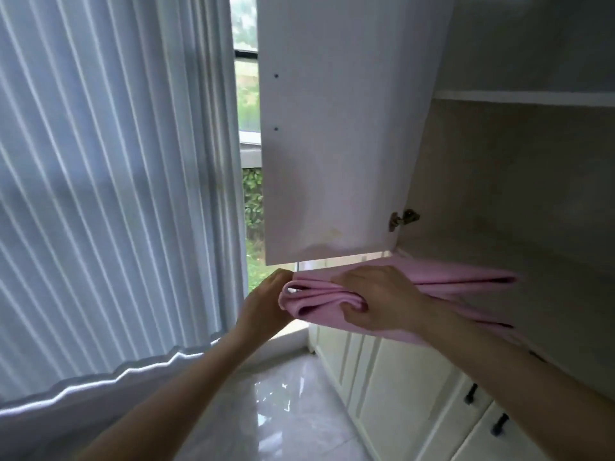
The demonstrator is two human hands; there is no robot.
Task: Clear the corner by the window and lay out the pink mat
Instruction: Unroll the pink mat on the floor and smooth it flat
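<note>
Head view: a person stands at an open upper cabinet beside the window. One pink mat [442, 281], folded in several layers, lies half on the lower cabinet shelf [549, 294] and half past its front edge. The right hand [372, 296] lies on top of the fold, its fingers curled over the near edge and gripping the layers. The left hand [266, 302] is at the mat's left end; it touches the folded end, but its fingers are hidden behind the mat, so I cannot tell whether it grips.

Progress, judged: early. The mat is found and in hand but not yet clear of the cabinet. It is still folded, so none of it is laid out. The floor [293, 410] seen below, by the curtain, shows nothing standing on it, though only part of the corner is in view. Left to do: bring the mat down, unfold it, spread it flat on the floor.

Count:
- pink mat: 1
- hands: 2
- cabinet door [332, 144] open: 1
- shelves seen inside: 2
- curtain [109, 194]: 1
- dark handles on lower cabinets [471, 394]: 2 visible
</note>
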